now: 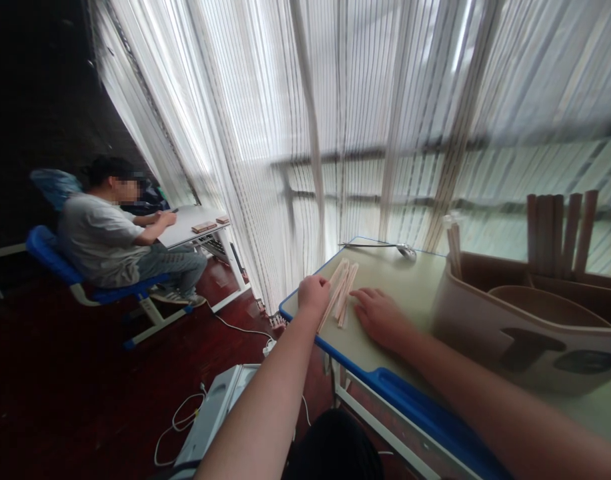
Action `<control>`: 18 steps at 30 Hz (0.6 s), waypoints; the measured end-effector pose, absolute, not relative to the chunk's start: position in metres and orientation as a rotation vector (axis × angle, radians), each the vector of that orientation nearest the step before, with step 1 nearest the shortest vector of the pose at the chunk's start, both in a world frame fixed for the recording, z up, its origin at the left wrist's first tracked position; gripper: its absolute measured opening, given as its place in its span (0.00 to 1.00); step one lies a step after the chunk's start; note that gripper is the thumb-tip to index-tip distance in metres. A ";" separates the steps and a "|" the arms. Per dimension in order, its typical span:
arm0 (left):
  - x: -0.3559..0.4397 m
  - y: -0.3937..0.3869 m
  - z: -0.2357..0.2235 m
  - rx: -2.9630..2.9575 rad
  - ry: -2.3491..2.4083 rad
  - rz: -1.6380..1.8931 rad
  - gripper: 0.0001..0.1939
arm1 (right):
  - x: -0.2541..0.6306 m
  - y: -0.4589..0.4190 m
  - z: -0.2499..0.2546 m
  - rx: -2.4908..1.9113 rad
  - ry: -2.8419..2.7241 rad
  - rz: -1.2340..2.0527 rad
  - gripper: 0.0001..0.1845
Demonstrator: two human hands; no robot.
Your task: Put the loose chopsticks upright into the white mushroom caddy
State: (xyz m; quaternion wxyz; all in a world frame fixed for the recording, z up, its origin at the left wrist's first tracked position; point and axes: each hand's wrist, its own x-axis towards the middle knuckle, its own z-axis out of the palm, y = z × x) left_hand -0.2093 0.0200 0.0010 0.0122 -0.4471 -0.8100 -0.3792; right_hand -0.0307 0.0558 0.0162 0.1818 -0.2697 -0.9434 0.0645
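Several pale wooden sticks lie in a loose bunch near the far left corner of the blue-edged table. My left hand is curled closed at the left side of the bunch, touching the sticks. My right hand rests flat on the tabletop just right of them, fingers stretched toward the sticks.
A tan holder with upright wooden sticks stands at the right. A metal spoon lies at the table's far edge. Striped curtains hang behind. A person on a blue chair sits at another desk to the left. Cables and a grey device lie on the floor.
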 end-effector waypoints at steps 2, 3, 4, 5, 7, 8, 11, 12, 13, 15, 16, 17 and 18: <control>-0.209 0.020 0.002 -1.386 -2.534 -1.194 0.09 | -0.031 0.057 0.015 -0.754 -2.649 0.190 0.20; -0.209 0.020 0.002 -1.380 -2.535 -1.202 0.09 | -0.031 0.057 0.015 -0.751 -2.642 0.194 0.19; -0.209 0.020 0.002 -1.371 -2.528 -1.223 0.09 | -0.031 0.057 0.014 -0.746 -2.635 0.198 0.19; -0.209 0.020 0.002 -1.361 -2.513 -1.264 0.09 | -0.031 0.058 0.014 -0.741 -2.628 0.202 0.19; -0.210 0.021 0.001 -1.352 -2.448 -1.418 0.09 | -0.032 0.059 0.012 -0.736 -2.611 0.212 0.19; -0.211 0.021 0.001 -1.363 -2.400 -1.529 0.09 | -0.032 0.059 0.011 -0.736 -2.599 0.220 0.19; -0.214 0.022 -0.001 -1.494 -2.219 -1.919 0.09 | -0.034 0.062 0.009 -0.748 -2.537 0.270 0.19; -0.215 0.022 -0.001 -1.549 -2.158 -2.046 0.10 | -0.034 0.064 0.008 -0.751 -2.500 0.302 0.19; -0.214 0.021 -0.001 -1.599 -2.106 -2.160 0.11 | -0.034 0.065 0.008 -0.752 -2.455 0.342 0.19; -0.213 0.018 0.001 -1.678 -2.043 -2.337 0.13 | -0.035 0.068 0.008 -0.755 -2.344 0.439 0.18; -0.212 0.016 0.003 -1.706 -2.036 -2.394 0.13 | -0.035 0.069 0.008 -0.763 -2.281 0.492 0.17; -0.210 0.014 0.004 -1.735 -2.046 -2.429 0.14 | -0.036 0.070 0.009 -0.778 -2.217 0.547 0.17; -0.209 0.012 0.006 -1.761 -2.066 -2.445 0.15 | -0.036 0.071 0.010 -0.792 -2.154 0.611 0.17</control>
